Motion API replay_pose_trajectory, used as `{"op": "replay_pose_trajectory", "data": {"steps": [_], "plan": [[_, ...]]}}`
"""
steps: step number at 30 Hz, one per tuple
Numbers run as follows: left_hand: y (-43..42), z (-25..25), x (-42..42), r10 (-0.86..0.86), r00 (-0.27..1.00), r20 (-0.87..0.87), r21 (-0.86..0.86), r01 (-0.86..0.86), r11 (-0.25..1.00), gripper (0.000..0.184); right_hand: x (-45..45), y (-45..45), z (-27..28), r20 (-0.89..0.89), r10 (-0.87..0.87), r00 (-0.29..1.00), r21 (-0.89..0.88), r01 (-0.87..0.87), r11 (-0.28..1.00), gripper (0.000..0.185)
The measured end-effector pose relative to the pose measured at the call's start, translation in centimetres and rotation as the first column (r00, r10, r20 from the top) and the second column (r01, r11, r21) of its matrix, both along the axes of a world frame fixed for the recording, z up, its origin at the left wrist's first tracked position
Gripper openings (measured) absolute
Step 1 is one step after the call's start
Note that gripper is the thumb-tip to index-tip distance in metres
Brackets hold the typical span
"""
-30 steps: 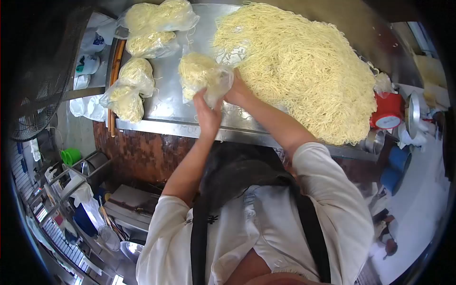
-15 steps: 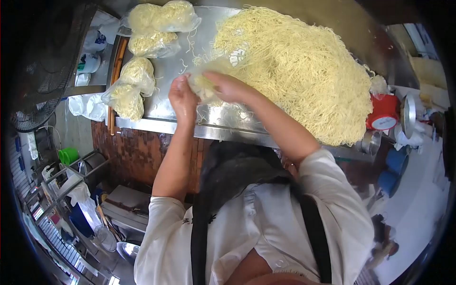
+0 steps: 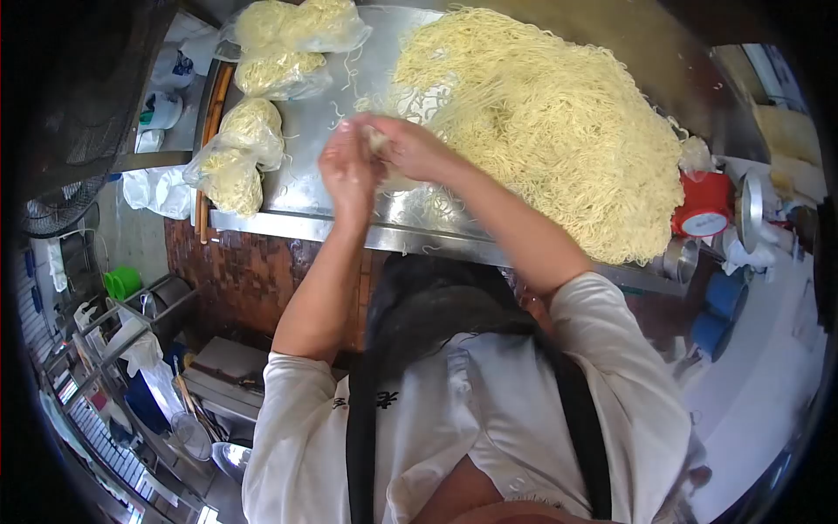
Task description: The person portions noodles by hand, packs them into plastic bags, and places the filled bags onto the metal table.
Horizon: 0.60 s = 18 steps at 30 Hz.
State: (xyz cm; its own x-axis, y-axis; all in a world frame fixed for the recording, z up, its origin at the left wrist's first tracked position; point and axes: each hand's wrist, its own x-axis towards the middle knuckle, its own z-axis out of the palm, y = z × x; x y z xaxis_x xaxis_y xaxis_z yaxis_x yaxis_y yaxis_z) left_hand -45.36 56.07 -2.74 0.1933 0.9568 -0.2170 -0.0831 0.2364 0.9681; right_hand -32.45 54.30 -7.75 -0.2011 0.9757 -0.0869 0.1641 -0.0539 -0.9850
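Note:
My left hand (image 3: 351,166) and my right hand (image 3: 408,148) meet over the metal table (image 3: 305,188), fingers closed together at the neck of a clear bag (image 3: 400,182). The bag is blurred by motion and partly hidden by the hands; pale noodles seem to be inside. To the right lies a large heap of loose yellow noodles (image 3: 559,140). Filled bags of noodles sit at the left: one pair (image 3: 234,179) near the front edge, others (image 3: 279,74) at the back. Loose strands are scattered on the metal between them and my hands.
Wooden rods (image 3: 209,131) lie along the table's left side, near white containers (image 3: 166,111). A fan (image 3: 70,175) stands at far left. A red container (image 3: 703,205) and a metal lid (image 3: 751,211) are at right. A person (image 3: 697,476) is blurred at lower right.
The bag of noodles swung from upright in front of my hands to a blurred shape beneath them. My left hand moved left and up, and both hands drew together at the bag's neck.

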Motion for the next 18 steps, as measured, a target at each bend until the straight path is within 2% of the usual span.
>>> {"op": "replay_pose_trajectory", "data": {"steps": [1,3,4,5,6,9,10,12,13,15,16,18], "plan": [[0.8,-0.5,-0.5,0.01,1.0,0.028,-0.035,-0.009,0.999,0.046,-2.0,1.6,-4.6,-0.215,-0.091,0.972,-0.128,0.064,0.99,0.053],[2.6,-1.8,-2.1,0.032,0.997,0.075,-0.118,-0.023,0.993,0.048,-3.3,0.5,-5.8,-0.041,-0.098,0.994,-0.175,0.089,0.981,0.051],[2.5,-1.8,-2.3,0.047,0.999,0.015,-0.134,-0.045,0.99,0.047,-3.8,-1.8,-3.0,0.341,-0.01,0.94,-0.083,0.041,0.996,0.053],[2.9,-1.9,-2.5,0.051,0.998,0.031,-0.147,-0.045,0.988,0.047,-3.4,-2.9,-0.5,0.678,0.043,0.734,-0.017,-0.043,0.999,0.055],[2.7,-2.1,-2.9,0.056,0.998,0.043,-0.174,-0.047,0.984,0.047,-2.4,-2.7,1.0,0.77,0.191,0.609,-0.173,-0.088,0.981,0.056],[2.4,-2.9,-3.1,0.024,0.999,0.035,-0.148,-0.019,0.989,0.043,2.1,-5.6,-0.4,0.863,-0.137,0.487,0.078,0.141,0.987,0.058],[2.2,-3.4,-2.8,0.005,1.0,0.024,-0.121,-0.002,0.993,0.042,2.5,-5.4,-3.3,0.89,-0.139,0.434,0.115,0.081,0.99,0.053],[1.3,-4.6,-2.1,-0.261,0.932,-0.253,0.056,0.283,0.957,0.039,3.9,-4.8,-10.1,0.934,-0.147,0.325,0.169,-0.04,0.985,0.043],[0.8,-5.5,-1.7,-0.356,0.844,-0.4,0.112,0.431,0.895,0.039,4.2,-4.1,-9.9,0.863,0.013,0.506,0.012,-0.046,0.999,0.039],[-0.5,-8.1,-0.7,-0.358,0.556,-0.75,0.203,0.708,0.676,0.032,4.1,-2.8,-8.3,0.542,0.28,0.792,-0.282,-0.142,0.949,0.031],[-0.8,-9.4,-0.4,-0.285,0.386,-0.877,0.191,0.826,0.531,0.029,5.4,-2.5,-8.0,0.579,0.429,0.693,-0.218,-0.375,0.901,0.027],[0.0,-11.7,-1.0,-0.362,0.38,-0.851,0.176,0.856,0.485,0.022,6.9,-3.5,-4.5,0.508,0.407,0.759,-0.238,-0.33,0.913,0.024]]}}
